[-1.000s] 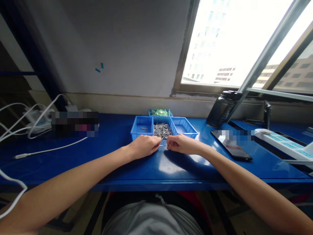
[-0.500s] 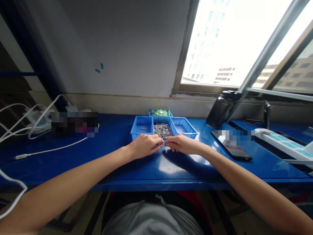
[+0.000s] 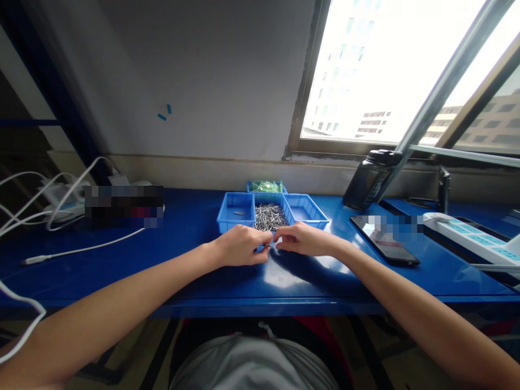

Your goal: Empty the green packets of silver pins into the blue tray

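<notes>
My left hand [image 3: 242, 245] is closed in a pinch at the front of the blue bins. A small, thin metal pin [image 3: 270, 246] shows at its fingertips, too small to make out in detail. Facing it, my right hand [image 3: 303, 239] has its fingers bent, with thumb and forefinger slightly apart and nothing visible between them. Just beyond both hands, a heap of small metal pins [image 3: 270, 215] fills the middle bin. The left blue bin [image 3: 236, 201] has a few similar pins [image 3: 239, 213] lying in it. To the right stands another blue bin [image 3: 305, 208].
Behind the middle bin is a bin with green plastic bags [image 3: 266, 187]. A black bottle [image 3: 370, 180], a phone [image 3: 384, 241] and a power strip [image 3: 473, 237] lie rightward on the blue table [image 3: 182, 281]. White cables [image 3: 85, 249] run along the left.
My fingertips have moved slightly apart. The left fingers now show a small gap and the pin at their tips, while the right thumb and forefinger have parted. The bins are unmoved.
</notes>
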Demonstrator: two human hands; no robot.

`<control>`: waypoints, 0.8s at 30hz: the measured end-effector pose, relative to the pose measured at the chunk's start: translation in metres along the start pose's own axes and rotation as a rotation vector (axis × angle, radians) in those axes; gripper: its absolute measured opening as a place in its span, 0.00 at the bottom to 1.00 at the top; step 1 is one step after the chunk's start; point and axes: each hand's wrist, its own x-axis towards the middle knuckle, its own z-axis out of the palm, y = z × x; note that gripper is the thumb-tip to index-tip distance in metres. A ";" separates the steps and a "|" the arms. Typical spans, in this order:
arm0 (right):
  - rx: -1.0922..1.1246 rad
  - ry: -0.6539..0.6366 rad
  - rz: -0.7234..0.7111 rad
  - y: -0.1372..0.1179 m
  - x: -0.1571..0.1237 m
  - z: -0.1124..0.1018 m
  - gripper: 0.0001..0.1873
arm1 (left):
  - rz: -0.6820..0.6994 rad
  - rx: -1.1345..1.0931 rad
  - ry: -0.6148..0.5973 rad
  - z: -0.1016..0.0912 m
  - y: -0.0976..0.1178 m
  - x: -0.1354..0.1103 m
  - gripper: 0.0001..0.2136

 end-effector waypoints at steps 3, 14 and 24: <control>0.022 0.003 0.001 0.002 0.000 0.000 0.12 | -0.057 0.052 -0.029 0.000 -0.002 0.000 0.06; 0.022 -0.014 -0.012 0.002 0.002 0.004 0.13 | -0.066 0.070 -0.050 0.003 -0.005 0.002 0.10; -0.047 0.021 0.017 0.005 0.002 0.001 0.13 | -0.133 0.087 -0.053 -0.001 -0.004 0.001 0.09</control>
